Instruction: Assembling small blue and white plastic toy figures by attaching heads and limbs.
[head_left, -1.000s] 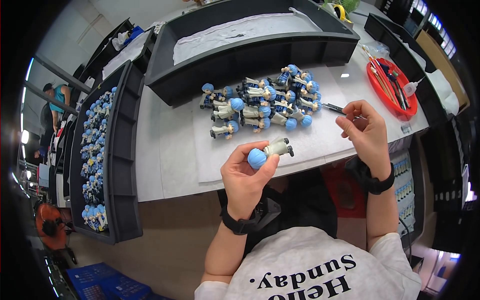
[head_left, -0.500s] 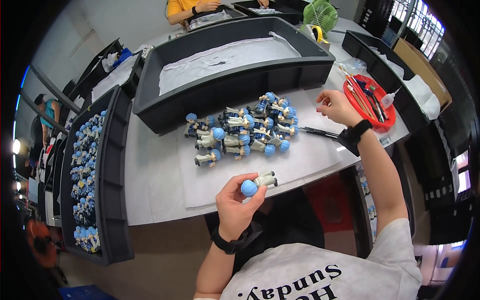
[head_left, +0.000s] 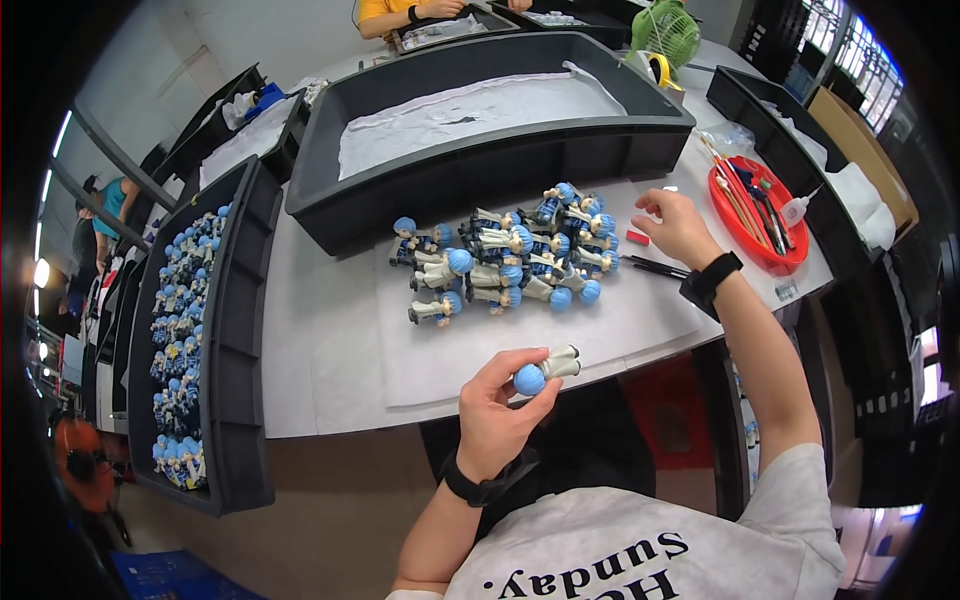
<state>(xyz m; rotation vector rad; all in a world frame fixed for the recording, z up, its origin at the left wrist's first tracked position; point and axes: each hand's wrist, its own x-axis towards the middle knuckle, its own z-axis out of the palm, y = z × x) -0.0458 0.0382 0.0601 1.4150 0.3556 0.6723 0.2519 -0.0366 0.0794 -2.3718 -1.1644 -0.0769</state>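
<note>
My left hand (head_left: 492, 425) grips a small figurine (head_left: 560, 362) with blue hair and pale clothes, its head between thumb and fingers and its legs pointing right, above the table's near edge. To the right, my right hand (head_left: 682, 228) is held over the table with its fingers apart and nothing in them. Just below those fingertips lies a small red block (head_left: 637, 238). Slim black pen-like tools (head_left: 655, 267) rest beside it. Between and beyond my hands, several similar blue-haired figurines (head_left: 490, 268) lie in rows on a white sheet (head_left: 430, 370).
A large black bin (head_left: 480, 165) lined with white cloth stands behind the figurines. Another black bin (head_left: 235, 350) at left holds many figurines. At right are a red tray (head_left: 800, 255) of brushes with a white bottle (head_left: 795, 208), and a green fan (head_left: 665, 35). A co-worker's arm (head_left: 385, 25) shows beyond.
The small red block, earlier at my right fingertips, now lies on the table, and those fingers have spread. My left hand still holds the figurine. The whole view has shifted slightly.
</note>
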